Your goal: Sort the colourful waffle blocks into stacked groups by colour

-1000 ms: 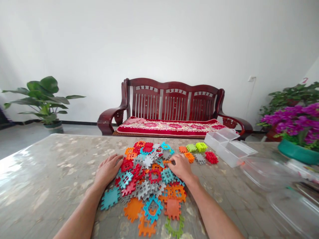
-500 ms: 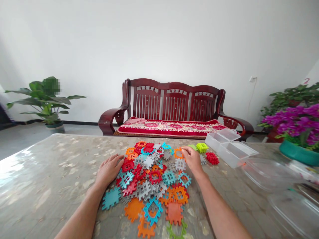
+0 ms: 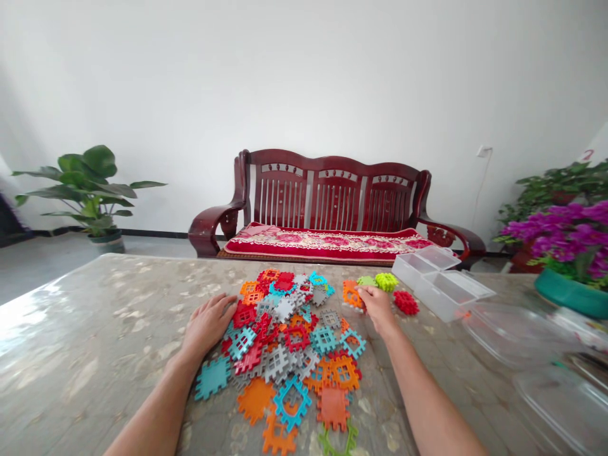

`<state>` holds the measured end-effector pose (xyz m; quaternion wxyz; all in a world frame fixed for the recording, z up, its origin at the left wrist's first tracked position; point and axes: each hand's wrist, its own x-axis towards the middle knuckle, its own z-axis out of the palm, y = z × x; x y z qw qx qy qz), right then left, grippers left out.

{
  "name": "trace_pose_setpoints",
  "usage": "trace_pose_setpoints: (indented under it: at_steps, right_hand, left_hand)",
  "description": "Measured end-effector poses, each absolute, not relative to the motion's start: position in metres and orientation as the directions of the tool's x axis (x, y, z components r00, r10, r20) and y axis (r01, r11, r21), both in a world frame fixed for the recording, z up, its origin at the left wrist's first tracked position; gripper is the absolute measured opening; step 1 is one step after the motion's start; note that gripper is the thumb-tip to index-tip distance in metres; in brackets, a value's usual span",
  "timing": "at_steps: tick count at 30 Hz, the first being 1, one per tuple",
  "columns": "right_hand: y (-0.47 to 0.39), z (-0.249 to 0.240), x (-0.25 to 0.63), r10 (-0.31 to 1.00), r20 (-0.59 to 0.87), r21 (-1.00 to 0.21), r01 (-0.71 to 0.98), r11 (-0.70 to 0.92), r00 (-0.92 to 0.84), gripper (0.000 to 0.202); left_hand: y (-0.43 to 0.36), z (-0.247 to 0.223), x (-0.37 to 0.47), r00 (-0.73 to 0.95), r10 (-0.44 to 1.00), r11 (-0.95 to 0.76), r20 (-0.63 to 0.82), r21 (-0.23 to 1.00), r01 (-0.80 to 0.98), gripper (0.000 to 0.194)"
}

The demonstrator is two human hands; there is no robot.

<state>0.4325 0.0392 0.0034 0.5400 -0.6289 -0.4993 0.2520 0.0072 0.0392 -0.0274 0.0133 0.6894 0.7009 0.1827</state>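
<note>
A loose pile of flat plastic puzzle tiles [image 3: 277,361] in red, orange, blue, grey and green lies on the table [image 3: 118,342]. My left hand [image 3: 211,322] rests flat at the pile's left edge, fingers spread, holding nothing. To the right of the pile, my right hand [image 3: 376,306] pinches an orange tile [image 3: 351,294] by its right side. Just beyond that hand are a light green tile [image 3: 365,280] and a bright green block [image 3: 386,282]. A red block [image 3: 406,303] sits to its right.
A clear divided box [image 3: 439,294] stands at the back right, with transparent lids [image 3: 515,332] nearer. A teal pot [image 3: 570,294] of purple flowers is at the far right. Behind the table is a wooden bench [image 3: 332,196]; a potted plant [image 3: 97,190] stands left.
My right hand has moved a little to the right with the orange tile. The grey tile that lay below it has left its former spot. My left hand stays put.
</note>
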Motion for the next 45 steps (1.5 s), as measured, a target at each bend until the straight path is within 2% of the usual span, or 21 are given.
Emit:
trace_pose_setpoints:
  at_steps: [3,6,8,11,16,25,30,38,45]
  right_hand:
    - [0.034,0.015,0.422,0.904,0.26,-0.904,0.414,0.105,0.339,0.031]
    - [0.032,0.026,0.415,0.936,0.196,-0.933,0.349,0.086,0.294,0.045]
    - [0.032,0.028,0.416,0.918,0.241,-0.919,0.379,0.111,0.315,0.047]
    - [0.036,0.024,0.431,0.854,0.374,-0.826,0.548,0.129,0.363,0.038]
    - [0.04,0.011,0.456,0.852,0.346,-0.751,0.661,0.0,0.393,0.038]
    - [0.038,0.006,0.458,0.853,0.416,-0.527,0.848,-0.058,0.316,0.038]
    - [0.032,0.007,0.452,0.85,0.414,-0.434,0.891,-0.132,0.327,0.034]
    - [0.027,0.009,0.426,0.898,0.429,-0.195,0.981,-0.02,0.104,0.035]
    - [0.027,0.006,0.412,0.908,0.404,-0.123,0.991,-0.061,0.106,0.034]
  left_hand:
    - [0.039,-0.027,0.007,-0.051,0.967,-0.021,0.248,0.281,0.96,0.05]
    - [0.038,-0.025,0.009,-0.057,0.967,-0.016,0.248,0.284,0.959,0.049]
    - [0.037,-0.022,0.01,-0.058,0.972,-0.01,0.229,0.286,0.958,0.049]
    - [0.035,-0.02,0.011,-0.06,0.974,-0.007,0.218,0.293,0.956,0.05]
    - [0.036,-0.022,0.01,-0.066,0.967,-0.009,0.248,0.289,0.957,0.048]
    - [0.036,-0.022,0.011,-0.061,0.97,0.0,0.234,0.254,0.967,0.05]
    - [0.037,-0.023,0.011,-0.06,0.97,-0.002,0.236,0.257,0.967,0.049]
    - [0.036,-0.024,0.011,-0.067,0.964,-0.009,0.258,0.282,0.959,0.048]
    - [0.036,-0.024,0.011,-0.069,0.964,-0.006,0.256,0.28,0.96,0.048]
